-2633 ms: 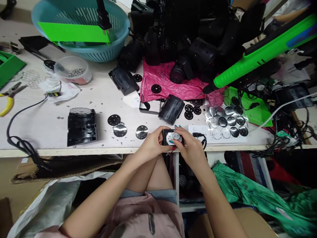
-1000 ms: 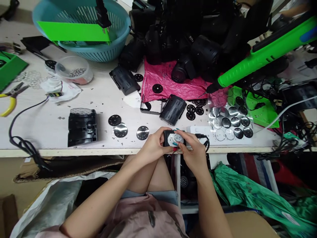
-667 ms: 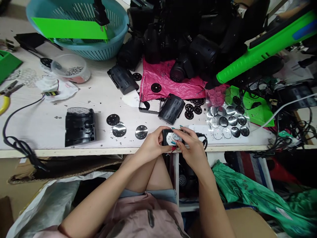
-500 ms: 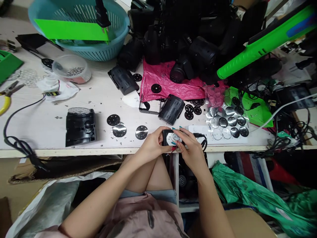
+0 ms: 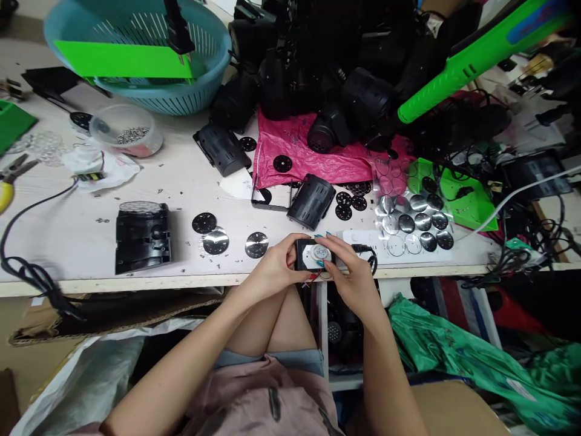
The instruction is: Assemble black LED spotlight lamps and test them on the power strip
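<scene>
Over the table's front edge, my left hand [image 5: 279, 265] is closed around the left side of a small black block with a white plate on its face [image 5: 307, 259]. A round, clear-looking piece [image 5: 321, 253] sits on that plate, and thin red wires hang below it. My right hand [image 5: 351, 266] is closed at the block's right side, its thumb and fingers on the round piece. Left of my hands lie a silver-and-black disc [image 5: 256, 244], another silver disc [image 5: 215, 241] and a black disc [image 5: 204, 223]. Behind the block rests a ribbed black housing half [image 5: 311, 201].
An open black housing half [image 5: 143, 242] lies at left, a tub of screws [image 5: 129, 136] behind it. Further back stand a blue basket [image 5: 177, 103] and black lamp bodies [image 5: 308, 72]. Rows of discs [image 5: 422, 221] and a green tray [image 5: 481, 206] are at right. A green handle [image 5: 436, 85] juts in overhead.
My right fingers have shifted slightly on the round piece, so more of the white plate shows. Both hands still hold the block; the camera view has shifted a little.
</scene>
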A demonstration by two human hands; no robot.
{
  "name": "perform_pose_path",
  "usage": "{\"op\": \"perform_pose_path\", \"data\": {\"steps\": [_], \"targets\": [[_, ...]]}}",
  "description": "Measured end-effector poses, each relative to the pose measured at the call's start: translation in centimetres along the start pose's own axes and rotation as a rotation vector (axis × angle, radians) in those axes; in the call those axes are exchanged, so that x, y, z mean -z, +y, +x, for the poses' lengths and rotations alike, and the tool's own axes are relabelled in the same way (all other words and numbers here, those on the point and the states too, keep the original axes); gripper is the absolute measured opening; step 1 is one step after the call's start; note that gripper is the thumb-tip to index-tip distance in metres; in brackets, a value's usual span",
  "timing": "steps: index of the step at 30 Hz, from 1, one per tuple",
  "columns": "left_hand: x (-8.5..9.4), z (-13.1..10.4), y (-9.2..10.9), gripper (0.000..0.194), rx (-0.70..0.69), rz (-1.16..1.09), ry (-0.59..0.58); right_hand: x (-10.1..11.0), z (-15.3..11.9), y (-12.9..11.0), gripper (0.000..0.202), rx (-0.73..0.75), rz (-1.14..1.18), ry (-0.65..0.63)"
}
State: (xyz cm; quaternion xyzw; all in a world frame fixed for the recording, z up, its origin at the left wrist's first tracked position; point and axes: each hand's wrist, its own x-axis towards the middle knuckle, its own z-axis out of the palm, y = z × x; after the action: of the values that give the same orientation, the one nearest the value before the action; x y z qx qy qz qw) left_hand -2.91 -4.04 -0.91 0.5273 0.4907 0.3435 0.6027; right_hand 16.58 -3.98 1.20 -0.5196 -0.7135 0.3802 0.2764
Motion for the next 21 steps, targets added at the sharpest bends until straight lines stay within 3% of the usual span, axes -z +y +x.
{"op": "perform_pose_path", "data": {"steps": [2, 5, 12, 16, 19, 21], "targets": [[0.0, 0.0, 0.1, 0.066, -0.001, 0.003, 0.004, 0.4, -0.2, -0.1, 0.039, -0.047, 0.153, -0.007], [0.0, 0.0, 0.2, 0.065, 0.012, -0.001, 0.009, 0.8, -0.8, 0.0, 0.038, -0.102, 0.302, 0.085], [0.0, 0.0, 0.6, 0.061, 0.024, 0.013, 0.006, 0.3, -2.1, -0.2, 0.032, -0.243, 0.250, 0.198], [-0.2, -0.1, 0.6, 0.058, 0.026, 0.034, 0.031, 0.0, -2.1, 0.0, 0.037, -0.274, 0.288, 0.156], [-0.4, 0.0, 0.4, 0.054, 0.021, 0.089, 0.080, 0.6, -1.3, 0.0, 0.041, -0.233, 0.150, 0.077], [-0.6, 0.0, 0.2, 0.055, 0.010, 0.112, 0.095, 1.3, -0.6, -0.3, 0.041, -0.132, -0.002, 0.008]]}}
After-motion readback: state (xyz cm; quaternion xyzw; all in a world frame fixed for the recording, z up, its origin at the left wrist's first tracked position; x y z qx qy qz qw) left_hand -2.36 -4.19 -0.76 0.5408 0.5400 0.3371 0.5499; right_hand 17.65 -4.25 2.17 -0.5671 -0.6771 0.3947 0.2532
